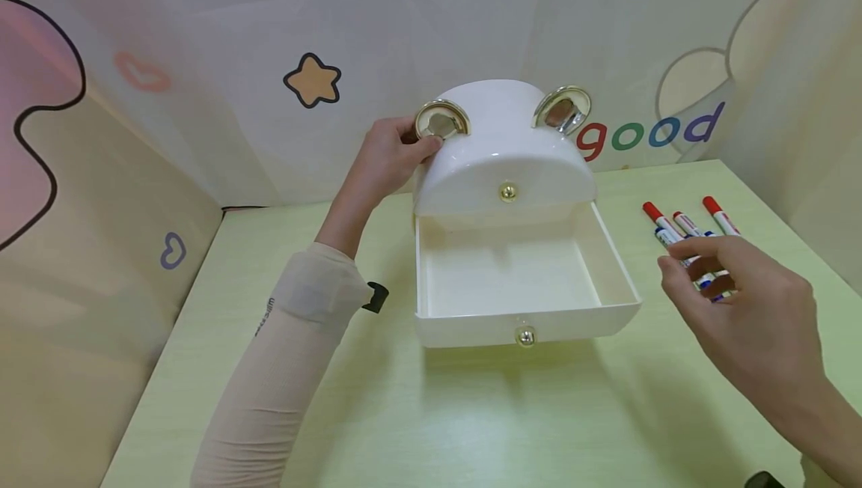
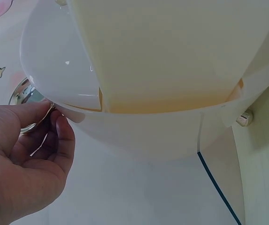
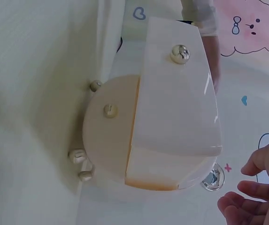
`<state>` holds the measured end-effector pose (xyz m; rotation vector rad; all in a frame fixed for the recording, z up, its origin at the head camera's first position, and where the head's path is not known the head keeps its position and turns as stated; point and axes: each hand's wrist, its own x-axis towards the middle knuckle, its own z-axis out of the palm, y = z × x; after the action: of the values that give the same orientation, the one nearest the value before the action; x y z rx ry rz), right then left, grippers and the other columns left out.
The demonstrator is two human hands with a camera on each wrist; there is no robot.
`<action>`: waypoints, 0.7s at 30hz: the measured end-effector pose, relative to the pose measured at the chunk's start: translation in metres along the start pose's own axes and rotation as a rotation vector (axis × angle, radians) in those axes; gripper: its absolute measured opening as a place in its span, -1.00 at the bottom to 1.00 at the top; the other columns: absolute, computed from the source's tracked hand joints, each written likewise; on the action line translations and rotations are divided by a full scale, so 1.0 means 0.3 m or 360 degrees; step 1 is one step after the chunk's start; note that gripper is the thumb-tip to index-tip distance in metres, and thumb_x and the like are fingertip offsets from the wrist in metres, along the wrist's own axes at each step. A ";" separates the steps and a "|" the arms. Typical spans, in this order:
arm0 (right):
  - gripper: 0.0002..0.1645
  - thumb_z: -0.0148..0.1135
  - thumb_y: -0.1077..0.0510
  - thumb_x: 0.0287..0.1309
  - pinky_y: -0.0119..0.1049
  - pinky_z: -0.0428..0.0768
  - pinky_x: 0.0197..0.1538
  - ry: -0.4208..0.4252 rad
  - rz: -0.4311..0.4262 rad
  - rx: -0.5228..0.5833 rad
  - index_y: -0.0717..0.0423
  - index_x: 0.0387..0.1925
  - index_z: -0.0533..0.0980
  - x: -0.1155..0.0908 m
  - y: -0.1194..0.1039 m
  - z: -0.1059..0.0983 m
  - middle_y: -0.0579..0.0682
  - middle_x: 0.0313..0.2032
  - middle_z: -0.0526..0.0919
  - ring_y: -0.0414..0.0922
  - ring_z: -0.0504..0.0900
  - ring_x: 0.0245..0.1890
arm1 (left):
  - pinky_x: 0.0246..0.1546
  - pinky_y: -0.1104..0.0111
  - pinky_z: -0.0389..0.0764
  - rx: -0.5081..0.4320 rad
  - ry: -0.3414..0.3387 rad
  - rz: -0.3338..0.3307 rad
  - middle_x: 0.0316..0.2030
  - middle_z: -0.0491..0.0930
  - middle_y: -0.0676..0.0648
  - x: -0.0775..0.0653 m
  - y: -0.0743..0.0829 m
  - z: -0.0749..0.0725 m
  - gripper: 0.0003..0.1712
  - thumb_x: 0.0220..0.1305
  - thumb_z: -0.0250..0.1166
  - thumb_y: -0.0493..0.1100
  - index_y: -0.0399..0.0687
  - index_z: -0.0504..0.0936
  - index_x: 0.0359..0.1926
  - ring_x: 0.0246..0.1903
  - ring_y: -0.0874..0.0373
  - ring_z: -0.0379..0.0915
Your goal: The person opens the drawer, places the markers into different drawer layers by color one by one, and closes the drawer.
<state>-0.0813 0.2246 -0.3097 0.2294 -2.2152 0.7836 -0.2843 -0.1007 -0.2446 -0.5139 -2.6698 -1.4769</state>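
Observation:
A white rounded storage box (image 1: pixel 498 117) with two shiny gold ears stands on the table, its upper middle drawer (image 1: pixel 471 331) pulled far out and bare inside. My left hand (image 1: pixel 390 162) grips the box at its left gold ear (image 1: pixel 442 123), thumb in front. In the left wrist view, thumb and fingers of that hand (image 2: pixel 26 159) pinch the ear's edge. To the right of the drawer, my right hand (image 1: pixel 757 301) hovers with loosely bent fingers and holds nothing. Several markers (image 1: pixel 658 216) with red or blue caps lie behind it, partly hidden.
Another drawer with a round knob (image 3: pixel 110 111) sits closed below the open one, in the right wrist view. The box has small feet (image 3: pixel 77 156). A pale green table (image 1: pixel 471 428) carries everything, and a printed curtain (image 1: pixel 404 39) hangs behind.

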 end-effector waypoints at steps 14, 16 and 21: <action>-0.72 0.33 0.26 0.28 -0.80 0.31 -0.34 -0.0144 0.0368 -0.0179 0.37 -0.04 0.65 0.046 0.094 -0.043 0.16 -0.21 0.71 -0.60 0.45 -0.36 | -0.18 0.39 0.48 0.0009 -0.0018 -0.0001 -0.26 0.61 -0.09 -0.001 -0.002 0.000 -0.77 0.47 0.27 -0.21 -0.27 0.69 0.00 -0.23 0.12 0.46; -0.66 0.26 0.21 0.36 -0.77 0.29 -0.40 -0.0203 0.0455 -0.0252 0.39 0.04 0.61 0.053 0.108 -0.050 0.36 -0.12 0.67 -0.34 0.56 -0.29 | -0.17 0.39 0.48 0.0014 -0.0020 -0.0003 -0.25 0.61 -0.10 0.000 -0.003 0.000 -0.77 0.48 0.27 -0.20 -0.27 0.69 0.00 -0.22 0.12 0.46; -0.54 0.13 0.10 0.47 -0.70 0.24 -0.46 -0.0307 0.0616 -0.0337 0.38 0.18 0.54 0.070 0.147 -0.058 0.41 -0.04 0.61 0.28 0.52 -0.15 | -0.16 0.37 0.49 0.0021 -0.0022 -0.0012 -0.23 0.61 -0.10 -0.003 0.001 -0.001 -0.76 0.48 0.27 -0.20 -0.26 0.68 0.03 -0.20 0.11 0.46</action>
<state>-0.1025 0.2718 -0.3061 -0.2457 -2.5445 0.7445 -0.2835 -0.1011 -0.2445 -0.5157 -2.6926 -1.4623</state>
